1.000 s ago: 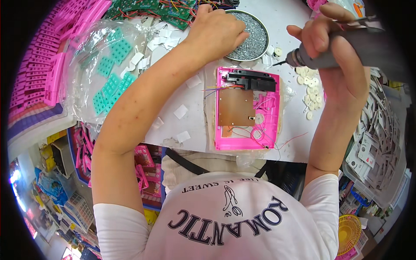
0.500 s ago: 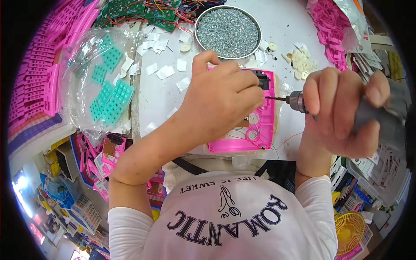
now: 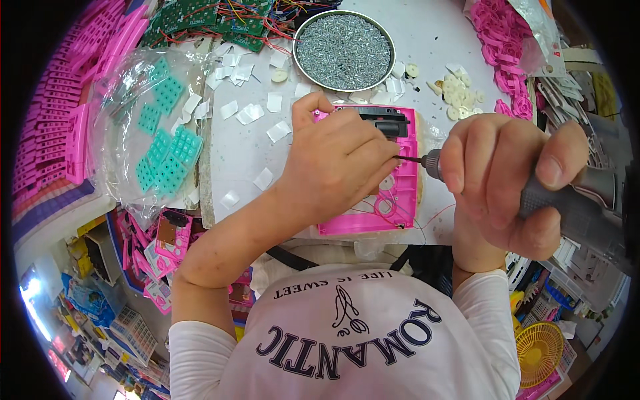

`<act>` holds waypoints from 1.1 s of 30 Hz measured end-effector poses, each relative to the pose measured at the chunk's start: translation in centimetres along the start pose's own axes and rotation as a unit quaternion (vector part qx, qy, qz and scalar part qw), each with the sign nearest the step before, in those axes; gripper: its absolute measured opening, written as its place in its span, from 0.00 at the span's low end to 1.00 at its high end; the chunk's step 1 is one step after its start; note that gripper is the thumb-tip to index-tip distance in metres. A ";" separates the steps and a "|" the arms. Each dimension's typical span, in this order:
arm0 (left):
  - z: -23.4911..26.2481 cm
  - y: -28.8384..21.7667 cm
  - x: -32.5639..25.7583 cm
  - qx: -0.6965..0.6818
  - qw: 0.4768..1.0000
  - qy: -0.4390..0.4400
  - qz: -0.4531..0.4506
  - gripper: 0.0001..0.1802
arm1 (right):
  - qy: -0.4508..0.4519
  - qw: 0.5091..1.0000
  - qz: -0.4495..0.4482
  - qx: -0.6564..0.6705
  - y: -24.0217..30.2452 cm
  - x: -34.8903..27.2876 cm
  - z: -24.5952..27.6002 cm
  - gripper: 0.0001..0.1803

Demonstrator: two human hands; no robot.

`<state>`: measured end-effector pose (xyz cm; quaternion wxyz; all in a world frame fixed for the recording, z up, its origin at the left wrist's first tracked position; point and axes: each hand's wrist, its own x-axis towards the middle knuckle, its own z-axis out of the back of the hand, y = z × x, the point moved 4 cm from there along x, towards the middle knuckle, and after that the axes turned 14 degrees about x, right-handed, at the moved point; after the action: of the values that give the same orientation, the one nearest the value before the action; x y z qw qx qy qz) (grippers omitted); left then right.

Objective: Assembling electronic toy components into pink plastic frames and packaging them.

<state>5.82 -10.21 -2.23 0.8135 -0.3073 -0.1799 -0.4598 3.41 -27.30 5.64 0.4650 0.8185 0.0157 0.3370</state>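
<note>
A pink plastic toy casing [image 3: 408, 177] lies open on the white table in front of me, with a black part [image 3: 390, 128] along its far side and thin wires looped in its near right. My left hand [image 3: 340, 157] rests across the casing with its fingers bent together; whatever they pinch is hidden. My right hand [image 3: 500, 177] is wrapped round a grey electric screwdriver [image 3: 567, 210], held sideways. Its thin bit points left and reaches the left fingertips above the casing. The screwdriver's rear end fades into the dark rim.
A round metal dish of small screws [image 3: 343, 52] stands beyond the casing. Cream discs [image 3: 460, 93] and pink parts [image 3: 497, 47] lie to the right. Leftward are white paper pieces [image 3: 250, 113], a clear bag with turquoise keypads [image 3: 170, 147] and stacked pink casings [image 3: 50, 127]. Green circuit boards [image 3: 243, 27] lie behind.
My right hand has brought the screwdriver left and slightly down, so its bit now meets my left fingertips. My left hand has shifted slightly left, showing more of the black part.
</note>
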 end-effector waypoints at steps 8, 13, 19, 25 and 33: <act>-1.8 1.7 0.3 0.122 0.987 0.074 0.071 0.17 | -0.148 0.986 0.058 -0.044 -3.3 -0.3 4.0 0.13; -1.8 1.5 0.2 0.122 0.987 0.074 0.080 0.17 | -0.131 0.989 0.047 -0.052 -4.5 0.1 4.1 0.07; -2.1 1.4 0.7 0.111 0.991 0.045 0.059 0.17 | -0.132 0.984 0.039 -0.117 -6.0 -0.2 4.1 0.12; -2.4 2.9 2.1 -0.031 0.978 0.202 0.036 0.20 | -0.121 0.990 -0.058 -0.050 -4.9 1.3 6.7 0.22; 14.8 4.1 -4.7 0.015 0.976 0.118 0.182 0.17 | -0.278 0.729 -0.120 -0.614 8.1 -7.1 24.1 0.21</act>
<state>6.74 4.24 4.77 0.9036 -0.2658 -0.0303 -0.3346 9.30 -52.41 -0.14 0.8865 0.4025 -0.2265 -0.0280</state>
